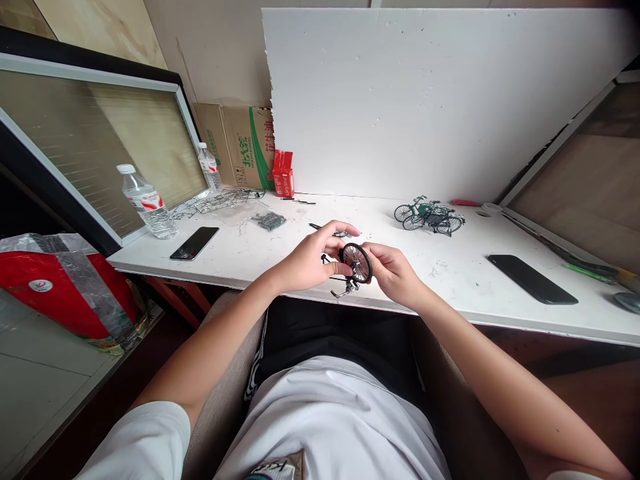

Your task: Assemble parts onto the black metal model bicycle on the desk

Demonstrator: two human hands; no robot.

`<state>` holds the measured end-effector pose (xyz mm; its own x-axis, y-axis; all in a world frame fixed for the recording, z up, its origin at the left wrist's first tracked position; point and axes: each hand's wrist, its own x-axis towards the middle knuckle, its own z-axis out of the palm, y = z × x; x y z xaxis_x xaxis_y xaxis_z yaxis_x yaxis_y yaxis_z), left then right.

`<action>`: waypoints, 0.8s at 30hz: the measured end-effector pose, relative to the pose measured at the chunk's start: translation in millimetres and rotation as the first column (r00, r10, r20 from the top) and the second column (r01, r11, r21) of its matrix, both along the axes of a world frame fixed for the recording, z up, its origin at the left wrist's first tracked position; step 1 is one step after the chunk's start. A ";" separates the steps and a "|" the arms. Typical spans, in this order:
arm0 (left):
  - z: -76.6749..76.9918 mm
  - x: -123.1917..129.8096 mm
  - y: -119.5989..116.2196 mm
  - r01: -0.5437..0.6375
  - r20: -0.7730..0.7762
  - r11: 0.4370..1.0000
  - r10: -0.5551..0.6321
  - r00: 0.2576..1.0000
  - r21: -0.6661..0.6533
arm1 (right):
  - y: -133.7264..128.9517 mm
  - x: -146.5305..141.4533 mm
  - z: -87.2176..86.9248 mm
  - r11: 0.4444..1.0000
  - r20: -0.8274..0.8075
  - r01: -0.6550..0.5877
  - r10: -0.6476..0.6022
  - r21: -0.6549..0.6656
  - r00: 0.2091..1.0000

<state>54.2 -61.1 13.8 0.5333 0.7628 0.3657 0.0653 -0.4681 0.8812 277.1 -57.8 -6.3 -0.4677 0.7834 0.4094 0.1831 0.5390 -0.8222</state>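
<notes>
Between my hands, just above the table's front edge, is a small model bicycle with a black-rimmed spoked wheel facing me. Its handlebar-like metal part hangs below the wheel. My left hand pinches the model from the left, thumb against the wheel's hub area and index finger raised. From the right, my right hand grips the wheel's rim between thumb and fingers. Behind my left fingers lies another small spoked part, partly hidden. Finished-looking dark green model bicycles stand farther back to the right.
A phone and water bottles are on the left, near loose part frames and a bagged bundle. A black phone-like slab lies at right. A red box and cardboard carton stand behind.
</notes>
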 end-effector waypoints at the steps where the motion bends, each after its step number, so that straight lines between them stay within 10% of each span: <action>1: -0.2 0.4 -0.6 0.002 -0.002 1.000 -0.002 1.000 0.003 | -0.6 -0.5 0.2 1.000 0.006 0.006 -0.006 -0.009 1.000; 13: -0.4 -2.7 5.3 0.052 0.093 0.996 -0.046 0.995 -0.066 | 2.9 2.0 -0.3 0.994 -0.205 -0.073 0.054 -0.083 0.977; 24: -5.0 -4.6 13.0 0.194 0.179 0.953 -0.154 0.972 -0.233 | 9.3 3.1 -13.0 0.991 -0.132 -0.033 0.050 0.127 0.990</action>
